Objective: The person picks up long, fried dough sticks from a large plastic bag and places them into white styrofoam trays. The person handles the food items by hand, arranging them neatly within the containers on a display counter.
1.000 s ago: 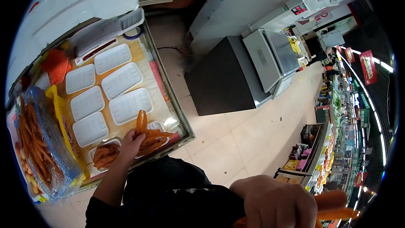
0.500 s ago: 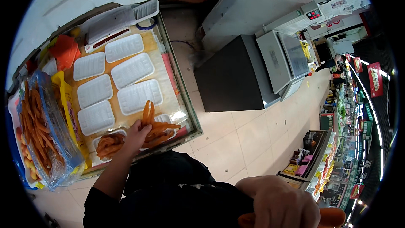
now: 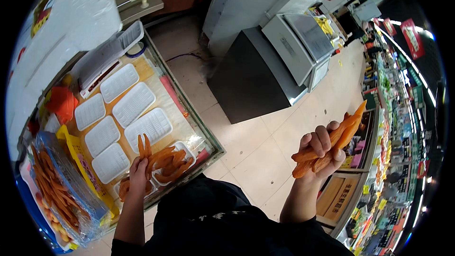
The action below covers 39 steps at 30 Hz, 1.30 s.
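My right hand (image 3: 323, 148) is raised at the right, its fingers wrapped round a few orange dried sweet potato strips (image 3: 350, 130). Down at the near side of the table, my left hand (image 3: 138, 168) is closed on upright dried sweet potato strips (image 3: 145, 146). Beside it, more strips (image 3: 169, 163) lie in a white tray (image 3: 190, 152). Partly behind the left hand, another tray (image 3: 152, 190) also carries strips. Bare white trays (image 3: 133, 105) lie in two rows farther back. At the left, a plastic-lined crate (image 3: 97, 199) is heaped with long strips (image 3: 52, 185).
A yellow basket (image 3: 85, 166) stands between the crate and trays. Stacked trays (image 3: 130, 38), a tape roll (image 3: 136, 50) and a red-orange bag (image 3: 62, 105) sit along the table's far side. A dark cabinet (image 3: 251, 78) rises beyond the table's right edge (image 3: 187, 118). Shop shelves line the right.
My right hand has risen from the lower edge, bringing its strips into full view. My left hand stays at the near trays with strips in it. The view has turned and shifted.
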Motion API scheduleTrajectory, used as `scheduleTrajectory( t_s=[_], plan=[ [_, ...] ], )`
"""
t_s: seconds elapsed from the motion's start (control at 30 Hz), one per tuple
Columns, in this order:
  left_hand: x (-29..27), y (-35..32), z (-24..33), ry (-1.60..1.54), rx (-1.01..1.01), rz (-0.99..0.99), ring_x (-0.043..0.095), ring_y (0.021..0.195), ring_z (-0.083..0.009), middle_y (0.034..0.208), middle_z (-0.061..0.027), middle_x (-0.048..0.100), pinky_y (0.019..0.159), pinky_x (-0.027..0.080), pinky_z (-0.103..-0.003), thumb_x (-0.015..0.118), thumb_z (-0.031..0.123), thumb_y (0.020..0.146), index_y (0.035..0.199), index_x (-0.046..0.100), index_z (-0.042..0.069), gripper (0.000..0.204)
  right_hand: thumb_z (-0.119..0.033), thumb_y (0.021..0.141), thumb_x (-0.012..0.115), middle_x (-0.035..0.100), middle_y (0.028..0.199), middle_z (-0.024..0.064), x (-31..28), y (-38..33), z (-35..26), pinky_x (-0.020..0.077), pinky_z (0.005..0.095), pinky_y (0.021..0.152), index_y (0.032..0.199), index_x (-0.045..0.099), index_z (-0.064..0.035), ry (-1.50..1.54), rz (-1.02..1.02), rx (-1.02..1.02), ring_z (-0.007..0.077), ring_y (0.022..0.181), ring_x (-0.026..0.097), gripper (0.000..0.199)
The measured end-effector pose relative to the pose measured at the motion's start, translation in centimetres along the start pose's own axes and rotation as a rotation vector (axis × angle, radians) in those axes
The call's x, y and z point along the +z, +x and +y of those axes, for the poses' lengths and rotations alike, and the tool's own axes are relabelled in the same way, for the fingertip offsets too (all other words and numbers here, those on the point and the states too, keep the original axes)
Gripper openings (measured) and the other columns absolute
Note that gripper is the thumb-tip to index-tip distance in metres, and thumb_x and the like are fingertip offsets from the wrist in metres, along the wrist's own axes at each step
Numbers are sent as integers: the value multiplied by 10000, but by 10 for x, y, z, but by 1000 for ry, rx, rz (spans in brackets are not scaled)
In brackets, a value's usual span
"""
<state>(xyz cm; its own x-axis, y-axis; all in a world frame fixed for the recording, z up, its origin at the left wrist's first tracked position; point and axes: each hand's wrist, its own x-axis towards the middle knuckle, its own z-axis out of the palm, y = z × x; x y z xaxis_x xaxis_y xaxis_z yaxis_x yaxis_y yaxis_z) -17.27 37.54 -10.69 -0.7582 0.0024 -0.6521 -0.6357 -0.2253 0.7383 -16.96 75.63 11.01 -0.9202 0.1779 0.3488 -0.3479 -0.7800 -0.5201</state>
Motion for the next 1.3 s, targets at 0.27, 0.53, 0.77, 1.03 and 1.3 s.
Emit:
scheduleTrajectory(
  t_s=[0.27,0.53,0.77,1.03,1.3],
  plan=[
    [2,10,-8,2,-4,-80,457,623,-66,760,24,542,535,347,-216,593,224,893,1081,563,119,218,-203,762,601,538,842,71,-20,-21,45,480,408,836,1269,415,-29,-285,299,299,177,767,562,567],
    [13,13,-3,916,24,-301,593,879,-212,945,-127,632,773,458,-327,619,324,856,1123,548,0,426,-45,757,510,620,998,183,-68,-58,138,513,353,876,1267,430,38,-358,374,897,264,917,644,523],
    [24,12,-3,1138,110,-209,617,903,-320,943,-181,640,779,470,-380,635,324,827,1053,565,2,400,-25,772,493,636,957,166,-68,-59,146,517,317,857,1255,444,36,-366,343,990,225,896,651,489],
    [18,12,-5,1249,160,-151,624,895,-338,923,-173,644,771,479,-386,647,302,816,1069,527,34,388,-27,780,504,630,949,152,-68,-64,156,519,328,830,1229,452,42,-376,354,1030,220,853,641,457],
    [20,5,-3,1232,63,-97,626,919,-322,968,-160,645,784,478,-396,667,293,795,1082,542,68,387,-34,784,501,622,984,169,-76,-68,155,527,340,841,1227,437,44,-370,383,1052,230,868,643,454]
  ],
)
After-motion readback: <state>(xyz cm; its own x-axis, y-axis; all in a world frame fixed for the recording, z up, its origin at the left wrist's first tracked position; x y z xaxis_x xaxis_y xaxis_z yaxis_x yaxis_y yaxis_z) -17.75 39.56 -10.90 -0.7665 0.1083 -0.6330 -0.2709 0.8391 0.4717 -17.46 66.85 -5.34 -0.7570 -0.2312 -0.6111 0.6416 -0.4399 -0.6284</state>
